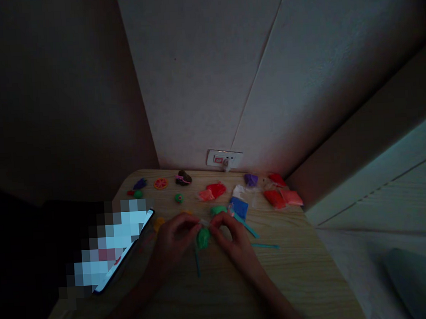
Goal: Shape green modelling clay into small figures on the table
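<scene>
As 2 hands pinch, green packet, long axis toward wearer

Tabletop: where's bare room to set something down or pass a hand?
Widest: bare table between the right forearm and the right edge, below the rightmost teal stick. A dimmer patch separates the right forearm from the left forearm. Crowded: around left hand and right hand, and among packets by the wall.
</scene>
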`<act>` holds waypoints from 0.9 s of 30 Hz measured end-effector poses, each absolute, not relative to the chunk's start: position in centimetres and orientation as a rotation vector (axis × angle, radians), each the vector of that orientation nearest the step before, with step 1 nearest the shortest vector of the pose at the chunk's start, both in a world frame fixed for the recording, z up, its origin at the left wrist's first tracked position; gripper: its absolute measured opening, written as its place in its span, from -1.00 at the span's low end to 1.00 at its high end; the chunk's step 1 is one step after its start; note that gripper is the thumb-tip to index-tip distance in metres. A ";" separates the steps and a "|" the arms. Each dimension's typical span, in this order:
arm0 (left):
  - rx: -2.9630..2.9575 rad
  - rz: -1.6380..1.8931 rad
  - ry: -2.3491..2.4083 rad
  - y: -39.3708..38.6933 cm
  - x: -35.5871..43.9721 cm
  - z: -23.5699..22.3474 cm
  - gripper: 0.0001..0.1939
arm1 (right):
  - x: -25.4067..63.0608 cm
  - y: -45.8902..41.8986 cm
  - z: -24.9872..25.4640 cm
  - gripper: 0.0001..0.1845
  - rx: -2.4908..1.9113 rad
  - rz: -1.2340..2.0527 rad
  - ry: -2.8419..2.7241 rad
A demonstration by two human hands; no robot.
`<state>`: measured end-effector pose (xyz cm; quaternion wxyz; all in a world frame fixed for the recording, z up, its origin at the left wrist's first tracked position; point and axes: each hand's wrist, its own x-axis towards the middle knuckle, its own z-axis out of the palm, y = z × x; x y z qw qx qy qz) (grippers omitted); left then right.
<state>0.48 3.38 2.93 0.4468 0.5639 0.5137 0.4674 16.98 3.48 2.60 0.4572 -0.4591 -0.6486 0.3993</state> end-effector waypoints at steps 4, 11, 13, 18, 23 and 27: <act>1.443 1.179 1.267 3.5 0.4 2.7 -0.90 | 16.8 3.4 2.5 -0.91 -1.144 0.988 -1.621; 1.533 1.155 1.292 3.4 0.6 3.2 -0.90 | 16.9 3.4 2.9 -0.91 -1.141 0.999 -1.648; 1.546 1.135 1.291 3.4 0.6 3.3 -0.90 | 16.8 3.3 2.9 -0.89 -1.137 1.007 -1.663; 1.570 1.146 1.289 3.3 0.6 3.3 -0.92 | 16.6 3.3 2.8 -0.91 -1.119 1.049 -1.632; 1.557 1.139 1.290 3.1 0.7 3.4 -0.87 | 16.8 3.4 2.6 -0.90 -1.111 1.143 -1.532; 1.521 1.133 1.281 3.1 0.8 3.3 -0.90 | 17.0 3.3 2.8 -0.89 -1.118 1.129 -1.526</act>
